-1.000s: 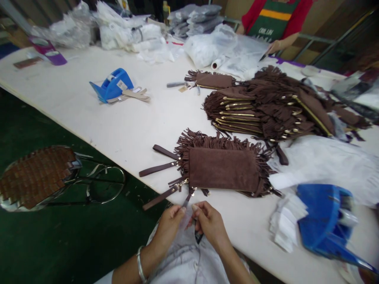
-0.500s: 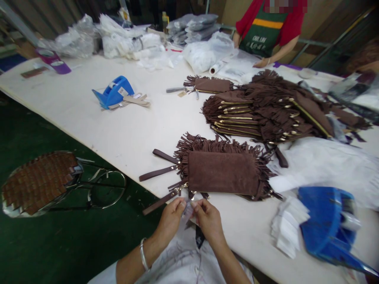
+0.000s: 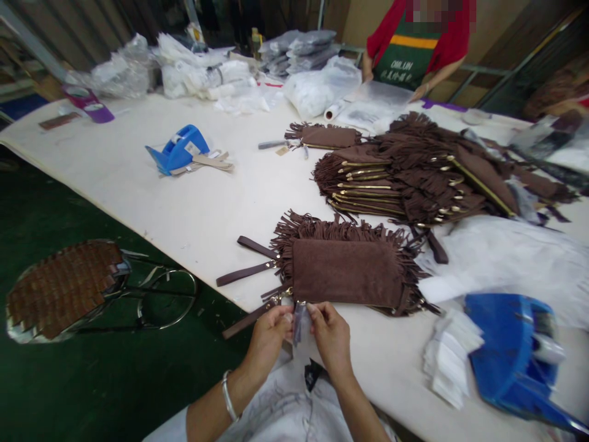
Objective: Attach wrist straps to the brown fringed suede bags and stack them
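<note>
At the table's near edge, my left hand (image 3: 272, 331) and my right hand (image 3: 330, 336) are closed on either side of a small clear plastic sleeve (image 3: 301, 324). The sleeve hangs just below the zipper edge of a brown fringed pouch (image 3: 347, 272). Something dark shows inside the plastic, possibly a zipper pull; I cannot make it out clearly. The pouch lies flat, fringe on its far and side edges. Brown wrist straps (image 3: 246, 273) stick out to its left, one hanging past the table edge near my left hand.
Brown fringed pouches (image 3: 405, 175) are piled at the right, with one more pouch (image 3: 329, 136) behind. Blue tape dispensers stand at right (image 3: 510, 350) and left (image 3: 177, 149). White wrapping (image 3: 510, 258) lies at the right. A co-worker (image 3: 414, 52) stands opposite. A stool (image 3: 69, 288) is at the left.
My hands have moved slightly apart and up toward the pouch. The plastic sleeve between them now shows more fully, stretched upright. The co-worker's hand has shifted a little to the right.
</note>
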Available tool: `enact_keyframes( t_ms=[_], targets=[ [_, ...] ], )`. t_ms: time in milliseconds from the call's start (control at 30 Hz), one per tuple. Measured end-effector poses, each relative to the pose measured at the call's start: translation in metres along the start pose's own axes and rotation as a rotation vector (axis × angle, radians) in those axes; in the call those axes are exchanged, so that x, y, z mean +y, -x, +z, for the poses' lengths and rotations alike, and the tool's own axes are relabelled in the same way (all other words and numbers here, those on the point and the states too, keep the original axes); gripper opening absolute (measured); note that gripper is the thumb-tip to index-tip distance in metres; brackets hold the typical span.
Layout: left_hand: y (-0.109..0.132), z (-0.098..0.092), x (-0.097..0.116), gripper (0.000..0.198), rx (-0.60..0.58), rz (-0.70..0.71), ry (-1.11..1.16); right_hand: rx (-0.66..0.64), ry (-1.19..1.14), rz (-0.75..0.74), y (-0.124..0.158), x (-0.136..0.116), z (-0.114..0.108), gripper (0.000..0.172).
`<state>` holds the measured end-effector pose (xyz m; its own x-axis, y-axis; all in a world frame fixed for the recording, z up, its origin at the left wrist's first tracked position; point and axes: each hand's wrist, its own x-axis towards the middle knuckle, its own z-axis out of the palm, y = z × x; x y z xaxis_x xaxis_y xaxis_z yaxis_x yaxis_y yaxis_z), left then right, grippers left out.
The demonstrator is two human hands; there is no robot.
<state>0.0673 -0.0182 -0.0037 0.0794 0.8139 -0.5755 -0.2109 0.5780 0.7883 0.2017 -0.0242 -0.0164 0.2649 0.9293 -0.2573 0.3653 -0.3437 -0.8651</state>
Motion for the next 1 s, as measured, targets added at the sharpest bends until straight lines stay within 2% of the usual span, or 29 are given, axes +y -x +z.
enact_keyframes(
  t_ms=[133, 500, 667, 833, 1000],
  targets=[
    [-0.001, 0.008, 0.002, 0.037, 0.059, -0.017, 0.041, 0.014, -0.039, 0.012, 0.002, 0.0, 0.0, 0.038],
    [-0.002, 0.018, 0.005, 0.039, 0.121, -0.07, 0.141, 0.052, -0.145, 0.031, 0.004, 0.0, 0.002, 0.039],
    [-0.004, 0.022, 0.006, 0.034, 0.12, -0.09, 0.162, 0.071, -0.173, 0.037, 0.003, -0.004, 0.005, 0.039],
    [-0.006, 0.026, 0.012, 0.026, 0.174, -0.109, 0.196, 0.043, -0.207, 0.029, 0.005, 0.002, 0.004, 0.036],
    [-0.009, 0.031, 0.008, 0.026, 0.19, -0.126, 0.241, 0.017, -0.308, 0.065, 0.009, 0.011, -0.001, 0.035]
  ],
)
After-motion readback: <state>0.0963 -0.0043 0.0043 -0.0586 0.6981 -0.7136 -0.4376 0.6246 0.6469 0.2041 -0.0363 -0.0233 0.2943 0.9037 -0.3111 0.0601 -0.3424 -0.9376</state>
